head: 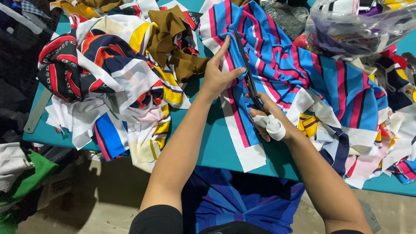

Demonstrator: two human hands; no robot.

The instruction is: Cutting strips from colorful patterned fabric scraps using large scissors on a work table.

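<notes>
Long black-bladed scissors (248, 71) are gripped by the right hand (269, 118), its thumb wrapped in white cloth. Just left, the blue, pink and white striped fabric (299, 69) is pressed flat by the open left hand (217, 74) on the teal table (212, 143). Mixed cloth scraps (117, 73) are heaped farther left; a clear plastic bag (359, 26) lies far right.

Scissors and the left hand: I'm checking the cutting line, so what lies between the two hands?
In the head view, the black scissors run between the left hand and right hand, over the blue, pink and white striped fabric.
</notes>
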